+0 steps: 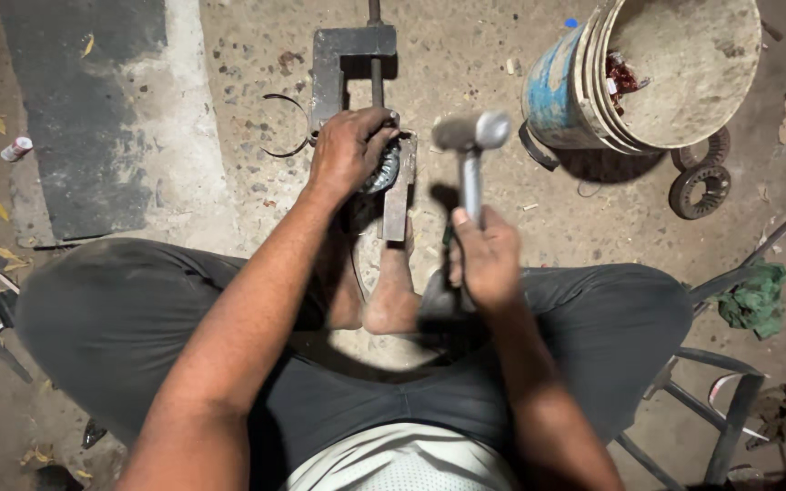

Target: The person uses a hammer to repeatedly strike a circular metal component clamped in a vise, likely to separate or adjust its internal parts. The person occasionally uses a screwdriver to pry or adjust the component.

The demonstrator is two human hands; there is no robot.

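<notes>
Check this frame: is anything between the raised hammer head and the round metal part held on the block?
Nothing visible stands between them. The hammer in the right hand hangs just right of the round metal part. The left hand covers the part's left and top side, close to the gap.

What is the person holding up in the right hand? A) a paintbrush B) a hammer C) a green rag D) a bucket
B: the right hand grips the handle of a hammer, its metal head raised above the floor, while the left hand presses on a round metal part.
</notes>
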